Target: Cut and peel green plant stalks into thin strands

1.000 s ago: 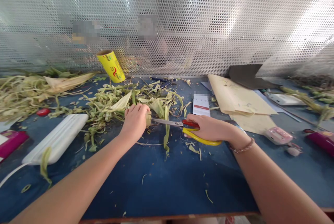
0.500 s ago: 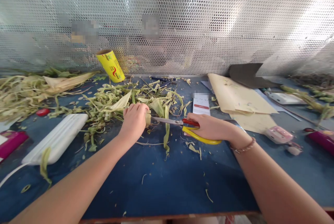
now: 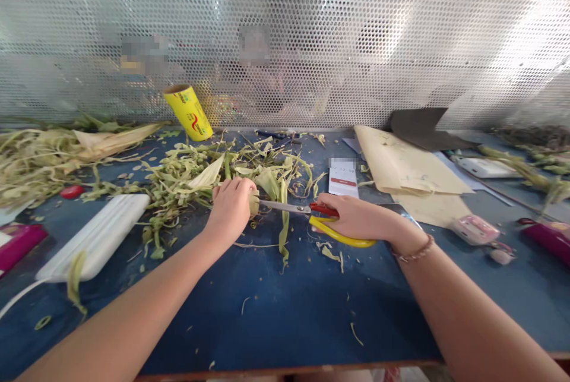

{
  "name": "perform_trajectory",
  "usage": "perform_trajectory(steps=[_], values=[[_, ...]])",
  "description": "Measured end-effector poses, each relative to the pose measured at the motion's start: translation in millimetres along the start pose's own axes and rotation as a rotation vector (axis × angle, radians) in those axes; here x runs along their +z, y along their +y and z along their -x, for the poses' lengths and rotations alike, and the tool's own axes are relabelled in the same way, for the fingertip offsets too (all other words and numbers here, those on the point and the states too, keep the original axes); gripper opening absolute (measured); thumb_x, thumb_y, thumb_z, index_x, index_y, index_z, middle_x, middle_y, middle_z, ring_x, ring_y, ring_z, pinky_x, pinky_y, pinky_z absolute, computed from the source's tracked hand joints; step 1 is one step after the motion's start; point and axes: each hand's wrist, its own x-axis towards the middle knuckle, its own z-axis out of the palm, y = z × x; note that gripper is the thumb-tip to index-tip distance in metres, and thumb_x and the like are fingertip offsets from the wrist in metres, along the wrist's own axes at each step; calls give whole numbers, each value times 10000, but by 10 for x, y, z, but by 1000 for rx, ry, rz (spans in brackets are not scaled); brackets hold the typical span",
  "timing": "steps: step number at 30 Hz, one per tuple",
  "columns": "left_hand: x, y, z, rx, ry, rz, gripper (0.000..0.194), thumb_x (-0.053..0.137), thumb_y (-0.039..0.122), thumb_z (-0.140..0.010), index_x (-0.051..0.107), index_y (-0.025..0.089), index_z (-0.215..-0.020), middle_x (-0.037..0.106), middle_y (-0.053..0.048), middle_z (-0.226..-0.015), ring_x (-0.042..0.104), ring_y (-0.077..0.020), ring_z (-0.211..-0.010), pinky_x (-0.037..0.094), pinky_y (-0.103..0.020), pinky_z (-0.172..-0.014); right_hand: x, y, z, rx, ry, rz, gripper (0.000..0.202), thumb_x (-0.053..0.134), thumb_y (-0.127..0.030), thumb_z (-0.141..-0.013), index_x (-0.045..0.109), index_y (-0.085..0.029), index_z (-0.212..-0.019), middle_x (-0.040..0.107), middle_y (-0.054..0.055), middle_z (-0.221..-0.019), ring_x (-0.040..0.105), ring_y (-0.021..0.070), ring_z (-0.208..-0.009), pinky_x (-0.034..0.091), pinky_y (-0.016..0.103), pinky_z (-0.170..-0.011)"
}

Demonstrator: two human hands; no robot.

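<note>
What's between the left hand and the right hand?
In the head view, the scissors reach from the right hand toward a plant piece in the left hand, crossing in front of a leaf strip.

The long, bare left forearm [image 3: 146, 305] is extended diagonally forward and inward, and the bare left hand [image 3: 230, 205] is held back upward, its fingers curled. The bare right forearm [image 3: 467, 305] is angled in from the lower right; at the wrist [image 3: 405, 238] the bare right hand [image 3: 356, 215] is turned toward the left one, its fingers closed in a grip.
</note>
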Motion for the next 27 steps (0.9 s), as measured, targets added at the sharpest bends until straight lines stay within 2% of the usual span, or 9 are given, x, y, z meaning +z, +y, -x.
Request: perform_trajectory(steps=[14,19,27], values=[[-7,28,2,9,31,37,248,339,104,-823,573,182,-853,638,-86,-915,544,-234,-914,393,-391,-804,1,-28,2,9,3,-7,351,438,-552,-791,483,-208,-847,636,55,-822,576,173,-691,355,253,-573],[-33,47,-6,-33,1,36,256,333,102,-830,576,173,-867,636,-94,-938,539,-241,-934,384,-393,-804,5,-24,2,16,-7,8,357,433,-559,-791,476,-208,-838,631,46,-796,565,162,-658,348,248,-560],[-32,57,-6,-26,-21,58,263,328,102,-830,577,171,-877,641,-96,-944,539,-251,-941,373,-405,-812,11,-22,-5,-7,6,-9,347,436,-549,-794,467,-205,-824,627,46,-809,563,163,-673,353,252,-578]])
